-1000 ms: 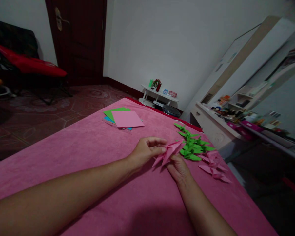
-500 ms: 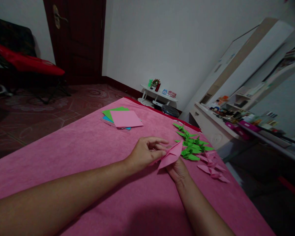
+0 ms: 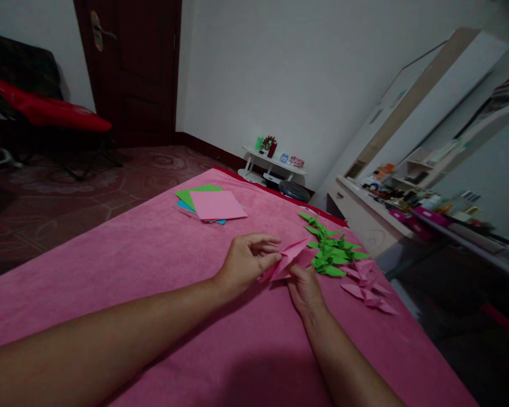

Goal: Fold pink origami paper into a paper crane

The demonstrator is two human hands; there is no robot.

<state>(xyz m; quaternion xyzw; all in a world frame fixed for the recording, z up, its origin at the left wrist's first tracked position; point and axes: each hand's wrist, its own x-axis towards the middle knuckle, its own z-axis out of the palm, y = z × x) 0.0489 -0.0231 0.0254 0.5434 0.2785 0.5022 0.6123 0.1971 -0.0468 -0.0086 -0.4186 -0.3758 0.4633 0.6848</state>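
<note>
Between my two hands is a partly folded sheet of pink origami paper, held a little above the pink cloth. My left hand pinches its left edge between thumb and fingers. At its lower right, my right hand grips the paper with the thumb on the near face; the other fingers are partly hidden. Right of the hands lie several folded green paper cranes in a cluster. Several pink paper cranes lie beside them, closer to me.
A stack of square paper, pink on top with green and blue below, lies at the far left of the cloth. Beyond stand a low white shelf and a cluttered dressing table. A red chair is at the left.
The folded paper has been turned and opened up somewhat between the hands. My left hand has shifted slightly left, and my right thumb now shows on the near face of the paper.
</note>
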